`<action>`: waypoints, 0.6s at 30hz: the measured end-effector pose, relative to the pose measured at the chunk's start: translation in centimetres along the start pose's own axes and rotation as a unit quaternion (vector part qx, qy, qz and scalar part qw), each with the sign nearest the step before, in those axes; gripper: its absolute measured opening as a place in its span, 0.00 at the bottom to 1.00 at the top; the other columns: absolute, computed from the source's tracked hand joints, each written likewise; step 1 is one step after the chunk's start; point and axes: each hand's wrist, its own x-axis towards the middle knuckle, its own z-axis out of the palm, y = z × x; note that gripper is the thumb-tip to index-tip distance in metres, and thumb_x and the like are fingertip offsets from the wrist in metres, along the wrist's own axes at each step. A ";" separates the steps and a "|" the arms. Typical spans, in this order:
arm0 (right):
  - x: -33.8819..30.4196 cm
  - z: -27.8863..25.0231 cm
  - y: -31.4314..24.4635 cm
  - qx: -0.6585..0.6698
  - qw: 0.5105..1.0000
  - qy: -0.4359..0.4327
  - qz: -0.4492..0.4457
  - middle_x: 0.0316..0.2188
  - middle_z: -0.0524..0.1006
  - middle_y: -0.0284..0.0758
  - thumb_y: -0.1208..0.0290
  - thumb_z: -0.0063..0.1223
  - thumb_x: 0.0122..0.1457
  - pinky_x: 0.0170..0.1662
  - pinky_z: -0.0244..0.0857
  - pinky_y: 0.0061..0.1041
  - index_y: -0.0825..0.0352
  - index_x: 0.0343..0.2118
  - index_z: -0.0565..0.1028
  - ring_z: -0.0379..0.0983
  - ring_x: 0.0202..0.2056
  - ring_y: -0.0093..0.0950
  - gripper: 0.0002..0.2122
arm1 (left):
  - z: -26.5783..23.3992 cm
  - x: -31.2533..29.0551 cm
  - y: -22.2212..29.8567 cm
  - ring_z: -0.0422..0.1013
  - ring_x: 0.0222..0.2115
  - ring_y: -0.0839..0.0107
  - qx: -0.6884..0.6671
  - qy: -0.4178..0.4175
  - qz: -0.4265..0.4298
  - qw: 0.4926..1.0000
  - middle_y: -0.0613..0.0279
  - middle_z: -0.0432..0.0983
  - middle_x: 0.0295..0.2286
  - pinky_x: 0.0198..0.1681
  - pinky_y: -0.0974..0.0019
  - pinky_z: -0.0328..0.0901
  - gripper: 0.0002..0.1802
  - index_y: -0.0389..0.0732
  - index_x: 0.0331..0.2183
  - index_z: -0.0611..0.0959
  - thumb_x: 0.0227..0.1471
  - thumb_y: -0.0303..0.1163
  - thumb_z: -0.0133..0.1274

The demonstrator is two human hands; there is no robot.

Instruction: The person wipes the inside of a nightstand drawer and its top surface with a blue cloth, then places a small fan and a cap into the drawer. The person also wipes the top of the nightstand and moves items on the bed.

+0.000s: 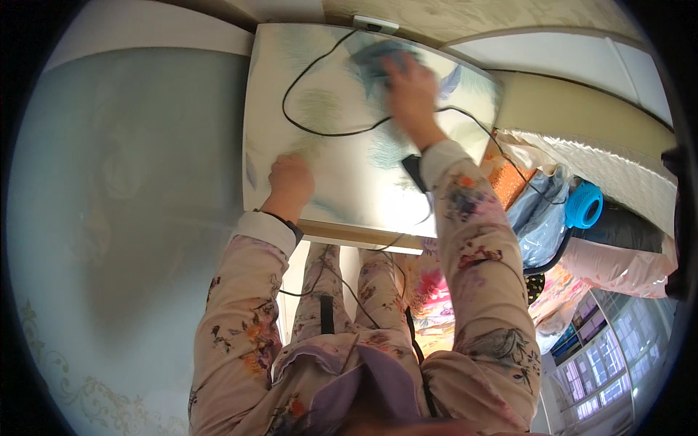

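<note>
My right hand (413,91) presses a blue-grey cloth (374,59) onto the far part of a small cabinet's pale, feather-patterned top (334,178). The hand and cloth are smeared by motion. Closed into a fist, my left hand (292,178) rests on the near left part of the same top, with no object showing in it. A black cable (320,133) loops over the surface and passes beneath my right wrist. Beside that wrist is a small dark object (414,173), whose kind I cannot make out.
At the back wall, the cable meets a white socket (375,25). To the right are a bright blue round device (584,205), a clear plastic bag (539,218) and an orange box (507,179). A large pale-blue panel (131,203) fills the left side.
</note>
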 end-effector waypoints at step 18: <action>5.3 3.0 -11.5 0.021 0.999 0.035 -0.018 0.51 0.67 0.36 0.73 0.48 0.48 0.52 0.53 0.47 0.51 0.50 0.72 0.60 0.49 0.48 0.22 | 0.3 0.2 0.3 0.67 0.44 0.54 -0.015 -0.044 -0.044 0.998 0.48 0.67 0.42 0.40 0.55 0.67 0.17 0.38 0.41 0.74 0.48 0.34 0.50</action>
